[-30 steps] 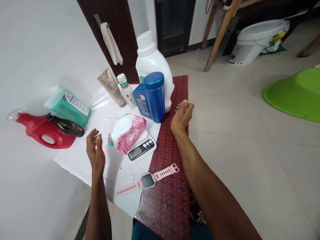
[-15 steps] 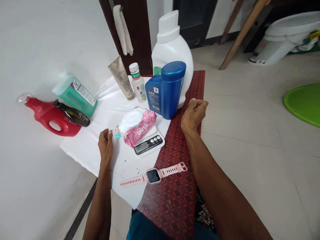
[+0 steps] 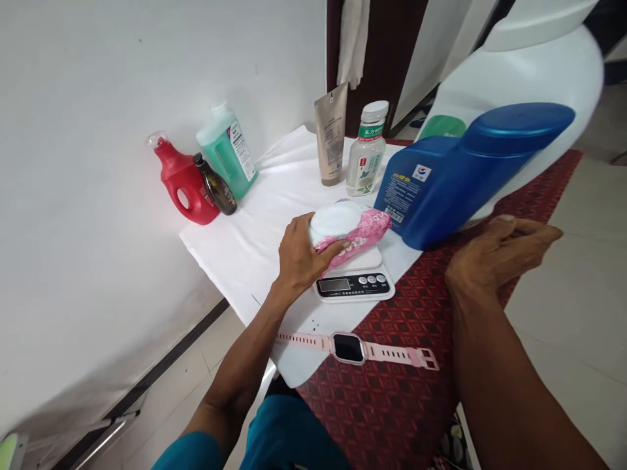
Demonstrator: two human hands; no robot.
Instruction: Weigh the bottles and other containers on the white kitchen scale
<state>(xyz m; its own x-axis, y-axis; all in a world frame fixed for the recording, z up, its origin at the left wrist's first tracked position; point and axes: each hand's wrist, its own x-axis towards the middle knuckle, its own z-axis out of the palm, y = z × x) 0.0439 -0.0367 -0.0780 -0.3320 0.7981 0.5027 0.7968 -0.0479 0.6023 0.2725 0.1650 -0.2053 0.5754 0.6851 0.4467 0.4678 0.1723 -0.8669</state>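
My left hand (image 3: pixel 304 254) is closed on the left end of a pink and white pack of wet wipes (image 3: pixel 365 235), thumb along its front side and fingers over the far side. Under the pack is a white kitchen scale (image 3: pixel 355 287) with a dark display and several round buttons. Nearer to me lies a pink-strapped smartwatch (image 3: pixel 349 348), face up. My right hand (image 3: pixel 504 251) rests at the table's right side by the blue bottle (image 3: pixel 441 189), holding nothing, its fingers loosely bent and apart from the thumb.
A large white jug (image 3: pixel 533 85) stands behind the blue bottle. Farther back are a beige tube (image 3: pixel 332 140) and a clear white-capped bottle (image 3: pixel 366 156). By the wall stand a red jug (image 3: pixel 183 183), a small dark bottle (image 3: pixel 215 186) and a green bottle (image 3: pixel 230 153). White cloth (image 3: pixel 255 241) partly covers the red-patterned table (image 3: pixel 372 398).
My left hand has moved right from beside the wipes pack and taken hold of its left end. The view has shifted left and closer. My right hand stays at the table's right side.
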